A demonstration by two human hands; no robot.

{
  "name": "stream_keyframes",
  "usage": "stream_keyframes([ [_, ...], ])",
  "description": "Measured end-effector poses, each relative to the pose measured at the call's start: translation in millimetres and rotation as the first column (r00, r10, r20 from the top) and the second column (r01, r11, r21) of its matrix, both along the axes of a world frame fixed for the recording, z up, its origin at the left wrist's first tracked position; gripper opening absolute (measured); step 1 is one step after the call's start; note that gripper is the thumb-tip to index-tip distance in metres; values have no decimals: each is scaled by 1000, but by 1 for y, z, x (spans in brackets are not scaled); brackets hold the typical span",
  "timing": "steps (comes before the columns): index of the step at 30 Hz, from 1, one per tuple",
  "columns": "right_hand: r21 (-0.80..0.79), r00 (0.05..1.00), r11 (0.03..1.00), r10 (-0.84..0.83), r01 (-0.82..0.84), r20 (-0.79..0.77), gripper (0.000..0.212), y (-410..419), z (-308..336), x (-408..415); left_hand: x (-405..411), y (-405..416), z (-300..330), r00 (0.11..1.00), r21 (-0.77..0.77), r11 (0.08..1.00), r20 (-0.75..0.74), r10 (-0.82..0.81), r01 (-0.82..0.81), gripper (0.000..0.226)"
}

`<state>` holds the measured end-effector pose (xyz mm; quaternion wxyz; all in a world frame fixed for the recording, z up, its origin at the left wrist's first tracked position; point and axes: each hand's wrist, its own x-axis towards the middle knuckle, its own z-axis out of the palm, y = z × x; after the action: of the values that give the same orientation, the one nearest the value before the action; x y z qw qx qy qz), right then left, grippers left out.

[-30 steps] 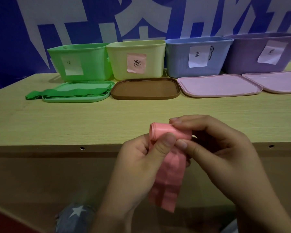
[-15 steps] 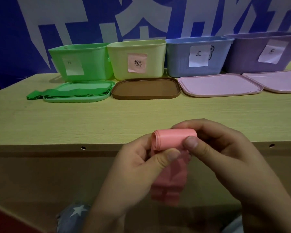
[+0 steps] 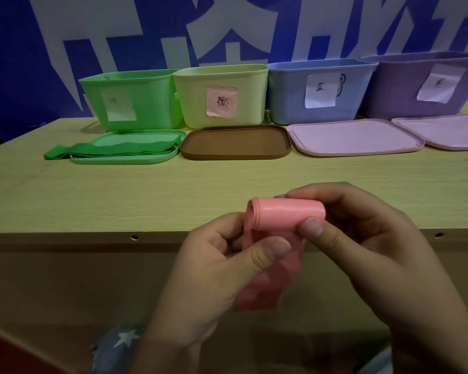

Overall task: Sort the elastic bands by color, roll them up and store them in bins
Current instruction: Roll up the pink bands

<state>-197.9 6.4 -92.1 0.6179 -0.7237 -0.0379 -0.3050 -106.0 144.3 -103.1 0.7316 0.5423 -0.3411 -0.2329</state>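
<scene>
Hands (image 3: 295, 255) hide part of pink band (image 3: 287, 215).

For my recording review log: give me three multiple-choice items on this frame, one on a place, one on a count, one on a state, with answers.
1. Where does the green band lie?
A. on the green lid
B. inside the blue bin
C. on the brown lid

2. How many bins stand at the back?
A. two
B. four
C. six

3. What state is the pink band in?
A. flat on the table
B. fully rolled
C. partly rolled, tail hanging

Answers:
1 A: the green band rests across the green lid.
2 B: green, yellow, blue and purple bins show.
3 C: the left hand and right hand hold the pink band, tail dangling.
</scene>
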Motion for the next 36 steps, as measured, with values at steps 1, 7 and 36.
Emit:
stream_keyframes([
  [1, -1, 1000, 1000, -12, 12, 7, 22, 0, -1, 1, -1, -1, 0, 1000, 8, 1000, 5, 11, -11, 41],
  [7, 30, 997, 998, -63, 62, 39, 23, 3, -8, 5, -6, -5, 3, 994, 41, 994, 2, 105, -105, 22],
  [36, -120, 985, 993, -9, -12, -172, 30, -10, -8, 12, 4, -5, 5, 991, 13, 994, 76, 106, -107, 38],
])
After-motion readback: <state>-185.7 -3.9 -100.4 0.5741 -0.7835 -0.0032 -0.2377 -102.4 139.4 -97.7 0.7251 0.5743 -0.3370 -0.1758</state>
